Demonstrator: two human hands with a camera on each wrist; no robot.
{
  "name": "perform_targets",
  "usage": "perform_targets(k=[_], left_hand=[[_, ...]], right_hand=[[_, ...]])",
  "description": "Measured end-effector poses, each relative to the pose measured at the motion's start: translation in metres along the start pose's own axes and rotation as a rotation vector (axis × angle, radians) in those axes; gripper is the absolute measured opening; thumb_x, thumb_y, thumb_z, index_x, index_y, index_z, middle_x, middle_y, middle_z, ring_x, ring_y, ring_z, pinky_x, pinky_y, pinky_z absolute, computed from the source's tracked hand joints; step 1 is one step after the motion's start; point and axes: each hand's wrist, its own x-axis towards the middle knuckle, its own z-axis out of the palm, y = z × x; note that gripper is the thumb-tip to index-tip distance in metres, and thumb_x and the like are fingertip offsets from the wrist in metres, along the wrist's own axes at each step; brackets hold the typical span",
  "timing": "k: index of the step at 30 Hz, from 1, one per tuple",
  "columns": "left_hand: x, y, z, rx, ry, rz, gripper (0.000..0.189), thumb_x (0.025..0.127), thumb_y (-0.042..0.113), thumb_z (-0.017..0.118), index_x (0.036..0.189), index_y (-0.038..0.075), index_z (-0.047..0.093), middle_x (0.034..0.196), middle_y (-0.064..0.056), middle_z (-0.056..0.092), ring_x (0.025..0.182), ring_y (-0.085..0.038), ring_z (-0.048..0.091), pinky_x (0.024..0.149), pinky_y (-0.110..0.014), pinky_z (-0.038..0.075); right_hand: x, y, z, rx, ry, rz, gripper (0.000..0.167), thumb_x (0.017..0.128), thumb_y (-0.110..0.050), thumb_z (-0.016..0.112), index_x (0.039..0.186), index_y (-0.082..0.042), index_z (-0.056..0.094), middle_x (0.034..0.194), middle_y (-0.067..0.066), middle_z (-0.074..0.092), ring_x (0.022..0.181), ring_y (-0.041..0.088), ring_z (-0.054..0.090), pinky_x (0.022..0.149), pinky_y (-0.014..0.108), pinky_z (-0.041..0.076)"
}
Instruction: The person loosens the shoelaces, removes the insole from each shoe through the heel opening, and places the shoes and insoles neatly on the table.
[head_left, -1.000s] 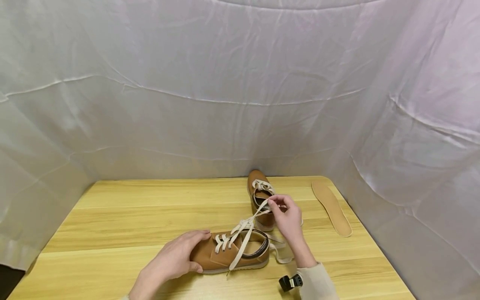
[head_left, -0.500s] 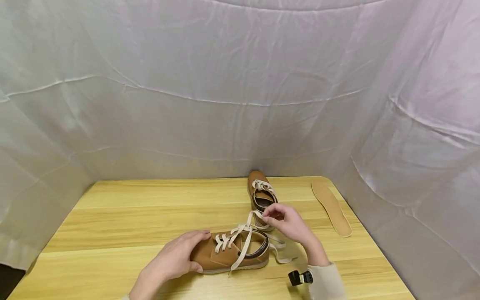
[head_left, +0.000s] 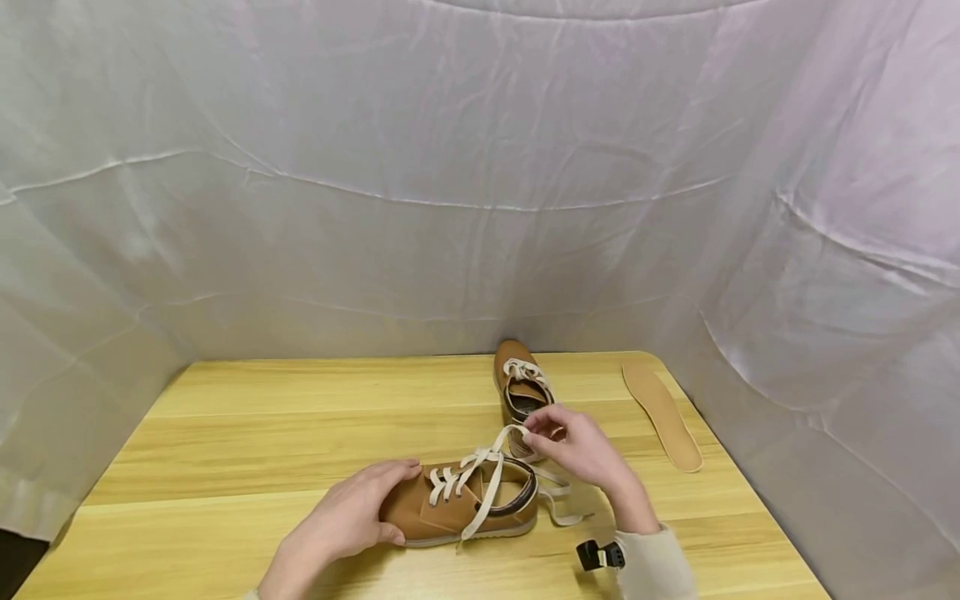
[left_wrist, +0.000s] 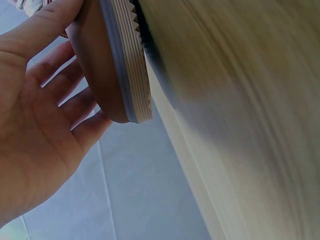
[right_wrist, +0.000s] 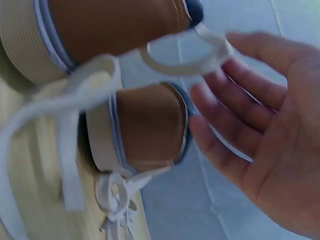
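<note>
A brown lace-up shoe lies sole down on the table, toe to the left. My left hand grips its toe, thumb on the near side and fingers over the far side; the left wrist view shows the toe between them. Above the shoe's opening, my right hand pinches a flat cream shoelace between thumb and fingertips. The lace bows in a slack curve from the crossed laces on the tongue. One lace end hangs over the shoe's near side.
Behind my right hand stands a second brown shoe, its lace tied. A tan insole lies at the table's right. More loose lace trails on the wooden table behind the heel. Grey cloth hangs around the back and sides.
My right hand has come down and slightly toward me, and the lace it pinches has gone from stretched to slack. The left hand and shoe have stayed put.
</note>
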Motion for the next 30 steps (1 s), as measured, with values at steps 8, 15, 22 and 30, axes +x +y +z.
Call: perform_targets(k=[8,15,22,30], left_hand=[[0.001,0.0,-0.001,-0.002,-0.001,-0.009,0.093,0.063,0.025,0.097,0.146,0.011,0.058,0.153,-0.013,0.055,0.137,-0.04,0.053,0.11,-0.067,0.043],[0.001,0.0,-0.001,0.004,-0.001,0.0,0.092,0.064,0.025,0.097,0.146,0.012,0.058,0.153,-0.012,0.055,0.137,-0.039,0.053,0.111,-0.066,0.044],[0.001,0.0,-0.001,0.006,0.001,0.001,0.092,0.063,0.025,0.097,0.146,0.011,0.058,0.152,-0.012,0.055,0.137,-0.039,0.053,0.111,-0.066,0.044],[0.001,-0.001,0.0,0.011,0.005,0.003,0.093,0.064,0.025,0.097,0.146,0.01,0.058,0.152,-0.013,0.055,0.137,-0.039,0.054,0.11,-0.066,0.044]], right_hand=[[0.009,-0.007,0.025,0.015,0.131,-0.14,0.023,0.093,-0.006,0.077,0.116,-0.009,0.074,0.109,0.007,0.074,0.092,0.015,0.069,0.081,0.032,0.062],[0.008,-0.008,0.035,-0.035,-0.005,-0.156,0.016,0.095,-0.012,0.075,0.11,-0.015,0.077,0.11,-0.005,0.075,0.096,0.012,0.069,0.087,0.041,0.061],[0.007,-0.006,0.035,-0.044,-0.077,-0.1,0.009,0.096,-0.018,0.075,0.104,-0.021,0.077,0.098,-0.013,0.072,0.084,0.004,0.064,0.075,0.027,0.058],[0.007,-0.003,0.032,-0.045,-0.073,-0.1,0.009,0.095,-0.013,0.076,0.102,-0.018,0.076,0.099,-0.009,0.07,0.089,0.007,0.064,0.081,0.03,0.059]])
